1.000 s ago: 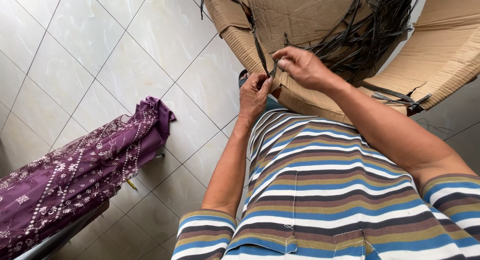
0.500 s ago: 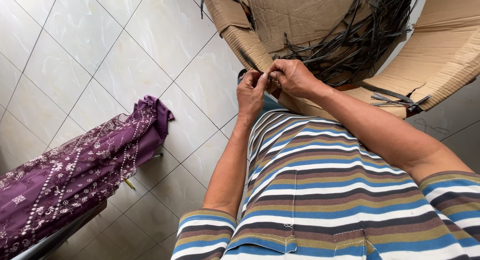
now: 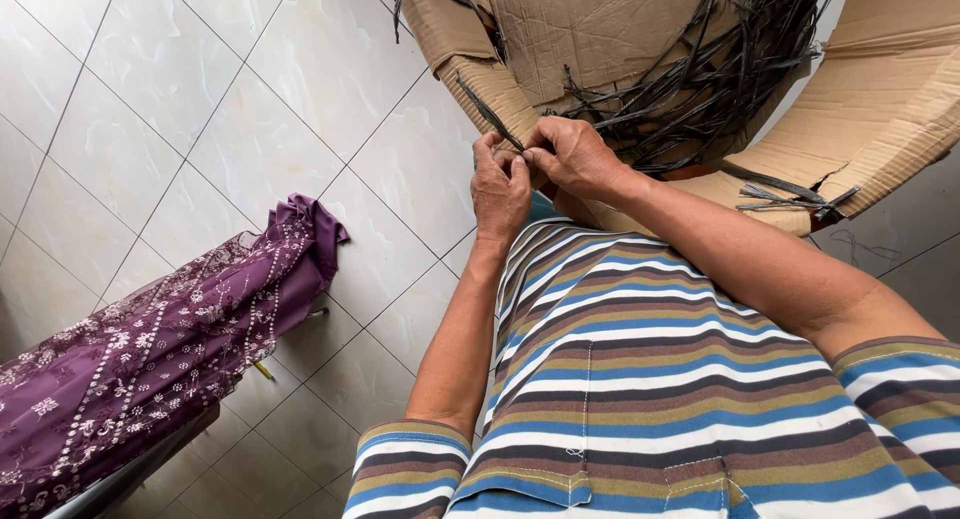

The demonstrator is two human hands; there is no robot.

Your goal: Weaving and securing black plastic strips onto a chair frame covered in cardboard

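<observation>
Head view: we saw the left hand [image 3: 500, 187] and right hand [image 3: 577, 157] meeting just above the striped shirt [image 3: 660, 379], knuckles touching. Fingers of both hands were pressed together, pinching one thin dark strip [image 3: 487, 112] that ran off toward 11 o'clock from the fingertips. At 12 to 2 o'clock sat an open cardboard box [image 3: 880, 99], its flaps bent outward, with a tangled pile of dark strips [image 3: 690, 79] inside. A few loose strips [image 3: 790, 191] lay on the box flap at 3 o'clock of the hands. Purple embroidered cloth [image 3: 150, 359] draped at 8 o'clock, well apart, over the tiled floor [image 3: 200, 99].
</observation>
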